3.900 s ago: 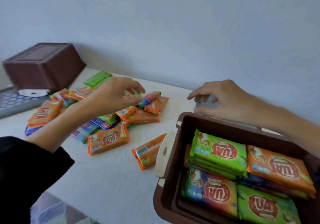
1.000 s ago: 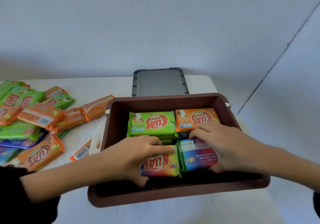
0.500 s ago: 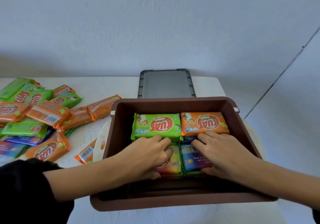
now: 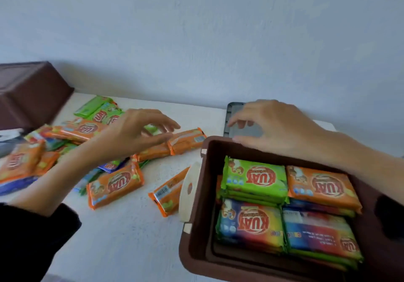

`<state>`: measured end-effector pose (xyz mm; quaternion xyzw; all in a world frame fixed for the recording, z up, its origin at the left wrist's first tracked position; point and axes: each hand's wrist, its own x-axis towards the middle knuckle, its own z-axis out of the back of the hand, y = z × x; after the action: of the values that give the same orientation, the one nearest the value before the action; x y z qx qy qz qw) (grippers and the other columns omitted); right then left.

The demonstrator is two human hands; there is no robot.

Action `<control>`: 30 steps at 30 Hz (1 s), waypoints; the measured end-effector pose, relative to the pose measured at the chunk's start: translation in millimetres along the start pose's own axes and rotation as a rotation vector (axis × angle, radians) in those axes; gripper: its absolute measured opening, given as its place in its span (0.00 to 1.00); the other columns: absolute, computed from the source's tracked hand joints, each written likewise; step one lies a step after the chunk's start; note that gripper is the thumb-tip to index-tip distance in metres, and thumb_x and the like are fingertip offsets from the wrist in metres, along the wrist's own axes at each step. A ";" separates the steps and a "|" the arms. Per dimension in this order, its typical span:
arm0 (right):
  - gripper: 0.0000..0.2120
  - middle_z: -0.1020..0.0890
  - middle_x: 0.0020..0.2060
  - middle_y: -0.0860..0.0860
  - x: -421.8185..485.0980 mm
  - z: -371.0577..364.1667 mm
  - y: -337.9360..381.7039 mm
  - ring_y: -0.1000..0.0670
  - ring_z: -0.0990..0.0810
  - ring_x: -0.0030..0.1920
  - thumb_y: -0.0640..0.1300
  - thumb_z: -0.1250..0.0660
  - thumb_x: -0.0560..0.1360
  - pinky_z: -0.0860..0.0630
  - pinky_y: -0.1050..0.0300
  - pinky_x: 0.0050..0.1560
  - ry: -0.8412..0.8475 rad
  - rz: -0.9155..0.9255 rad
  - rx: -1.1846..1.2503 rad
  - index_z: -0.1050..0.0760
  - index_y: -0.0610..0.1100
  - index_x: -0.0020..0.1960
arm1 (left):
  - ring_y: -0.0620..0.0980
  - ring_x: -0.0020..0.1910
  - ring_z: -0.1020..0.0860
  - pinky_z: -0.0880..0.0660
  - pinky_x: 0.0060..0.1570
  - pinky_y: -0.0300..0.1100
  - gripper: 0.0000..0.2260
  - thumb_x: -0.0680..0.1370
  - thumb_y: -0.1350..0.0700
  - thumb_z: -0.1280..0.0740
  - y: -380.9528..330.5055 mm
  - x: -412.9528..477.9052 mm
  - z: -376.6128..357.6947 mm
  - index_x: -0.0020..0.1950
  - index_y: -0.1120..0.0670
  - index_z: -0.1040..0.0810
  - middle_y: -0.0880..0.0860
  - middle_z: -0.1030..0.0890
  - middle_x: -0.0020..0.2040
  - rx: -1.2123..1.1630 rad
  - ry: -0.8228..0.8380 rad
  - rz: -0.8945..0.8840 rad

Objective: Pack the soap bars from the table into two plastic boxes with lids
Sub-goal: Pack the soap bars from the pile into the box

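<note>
A brown plastic box [image 4: 192, 246] stands at the lower right, holding stacked wrapped soap bars [image 4: 254, 178] in green, orange and blue-rainbow wrappers. A pile of loose soap bars [image 4: 114, 184] lies on the white table [image 4: 122, 238] to the left. My left hand [image 4: 133, 135] hovers over the pile, fingers spread, empty, just above an orange bar [image 4: 188, 140]. My right hand [image 4: 275, 128] hangs over the box's far rim, fingers apart, holding nothing. A grey lid [image 4: 247, 130] lies flat behind the box, partly hidden by that hand.
A second brown box [image 4: 30, 93] sits upturned at the far left against the wall. A cream latch handle [image 4: 188, 191] sticks out from the near box's left side, with an orange bar [image 4: 167, 194] lying beside it. The wall runs close behind the table.
Both hands have left the bars inside the box. My left hand moved out to the loose pile; my right hand rose to the box's far rim. The view swung left.
</note>
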<state>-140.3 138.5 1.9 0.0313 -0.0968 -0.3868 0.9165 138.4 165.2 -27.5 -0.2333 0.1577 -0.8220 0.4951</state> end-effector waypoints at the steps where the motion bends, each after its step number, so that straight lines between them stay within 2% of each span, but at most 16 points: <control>1: 0.14 0.26 0.45 0.59 18.7 -5.4 1.3 0.58 0.31 0.47 0.55 0.36 0.74 0.33 0.58 0.44 -0.016 0.023 0.005 0.26 0.54 0.59 | 0.36 0.48 0.22 0.24 0.42 0.27 0.07 0.73 0.46 0.33 17.7 -5.8 7.7 0.51 0.37 0.23 0.36 0.20 0.46 0.000 -0.023 0.056; 3: 0.14 0.24 0.47 0.54 54.3 -19.4 3.0 0.55 0.28 0.48 0.52 0.35 0.74 0.29 0.55 0.46 -0.026 0.072 0.035 0.25 0.52 0.59 | 0.35 0.50 0.23 0.23 0.46 0.31 0.14 0.72 0.53 0.29 51.8 -16.5 19.6 0.51 0.36 0.25 0.34 0.21 0.49 0.030 -0.036 0.162; 4: 0.15 0.23 0.48 0.52 71.4 -28.4 3.4 0.52 0.26 0.49 0.51 0.34 0.74 0.27 0.54 0.49 -0.013 0.101 0.054 0.24 0.50 0.59 | 0.37 0.53 0.24 0.23 0.52 0.36 0.17 0.71 0.54 0.27 67.6 -21.7 23.3 0.54 0.38 0.25 0.37 0.22 0.53 0.044 -0.015 0.225; 6: 0.18 0.23 0.51 0.48 103.4 -49.7 2.8 0.49 0.24 0.52 0.50 0.32 0.73 0.27 0.52 0.54 0.057 0.163 0.068 0.25 0.48 0.61 | 0.43 0.62 0.29 0.30 0.63 0.46 0.26 0.67 0.53 0.25 97.0 -29.1 23.9 0.63 0.42 0.28 0.45 0.26 0.63 0.060 0.075 0.332; 9: 0.29 0.25 0.58 0.45 142.6 -84.2 0.4 0.48 0.27 0.59 0.53 0.29 0.70 0.31 0.53 0.60 0.266 0.239 0.076 0.31 0.49 0.68 | 0.47 0.71 0.38 0.40 0.71 0.50 0.38 0.65 0.53 0.23 131.8 -31.7 13.4 0.69 0.38 0.38 0.46 0.35 0.71 0.043 0.227 0.400; 13: 0.43 0.30 0.64 0.44 173.7 -126.9 -5.8 0.46 0.30 0.64 0.53 0.25 0.65 0.34 0.53 0.65 0.533 0.297 0.000 0.43 0.52 0.74 | 0.48 0.75 0.45 0.46 0.73 0.54 0.40 0.66 0.57 0.24 155.3 -19.5 -0.7 0.72 0.41 0.40 0.45 0.39 0.74 0.138 0.315 0.403; 15: 0.45 0.30 0.64 0.44 178.4 -142.8 -10.7 0.45 0.30 0.63 0.52 0.24 0.64 0.34 0.52 0.65 0.589 0.316 -0.007 0.45 0.53 0.74 | 0.49 0.74 0.42 0.43 0.72 0.52 0.38 0.67 0.61 0.25 158.2 -12.4 -2.1 0.71 0.42 0.38 0.46 0.39 0.74 0.161 0.339 0.406; 18: 0.45 0.26 0.61 0.44 178.2 -153.3 -18.4 0.46 0.28 0.60 0.50 0.23 0.64 0.34 0.56 0.60 0.558 0.330 0.058 0.44 0.51 0.74 | 0.50 0.71 0.37 0.38 0.68 0.48 0.36 0.67 0.61 0.25 158.4 -4.4 -0.7 0.71 0.45 0.35 0.47 0.36 0.73 0.206 0.355 0.404; 21: 0.43 0.24 0.57 0.44 176.5 -153.5 -21.5 0.47 0.27 0.56 0.52 0.24 0.65 0.36 0.60 0.54 0.493 0.349 0.050 0.42 0.51 0.74 | 0.51 0.66 0.33 0.37 0.67 0.49 0.35 0.65 0.55 0.23 156.1 2.0 2.6 0.69 0.47 0.32 0.49 0.31 0.68 0.295 0.355 0.382; 24: 0.41 0.25 0.56 0.44 176.9 -145.9 -21.8 0.47 0.27 0.55 0.52 0.25 0.65 0.34 0.58 0.53 0.462 0.291 0.011 0.40 0.52 0.73 | 0.50 0.62 0.31 0.35 0.65 0.49 0.33 0.64 0.48 0.23 152.5 4.9 5.9 0.67 0.46 0.29 0.49 0.27 0.63 0.280 0.293 0.369; 28: 0.38 0.27 0.54 0.44 168.6 -106.0 -21.1 0.51 0.31 0.50 0.49 0.26 0.66 0.35 0.59 0.49 0.212 0.194 0.020 0.38 0.53 0.72 | 0.49 0.57 0.27 0.30 0.60 0.47 0.34 0.60 0.41 0.24 122.0 15.9 18.9 0.62 0.49 0.27 0.48 0.24 0.57 0.182 0.192 0.288; 30: 0.38 0.27 0.53 0.45 155.5 -76.7 -23.9 0.52 0.32 0.49 0.49 0.25 0.65 0.36 0.60 0.47 0.125 0.128 0.044 0.37 0.53 0.72 | 0.49 0.54 0.25 0.29 0.55 0.44 0.32 0.60 0.42 0.23 96.6 27.5 28.0 0.60 0.50 0.26 0.48 0.23 0.54 0.210 0.158 0.213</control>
<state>-35.6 9.2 -52.6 0.0691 -0.0499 -0.3224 0.9428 214.0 95.6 -45.1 -0.0969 0.1330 -0.7924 0.5873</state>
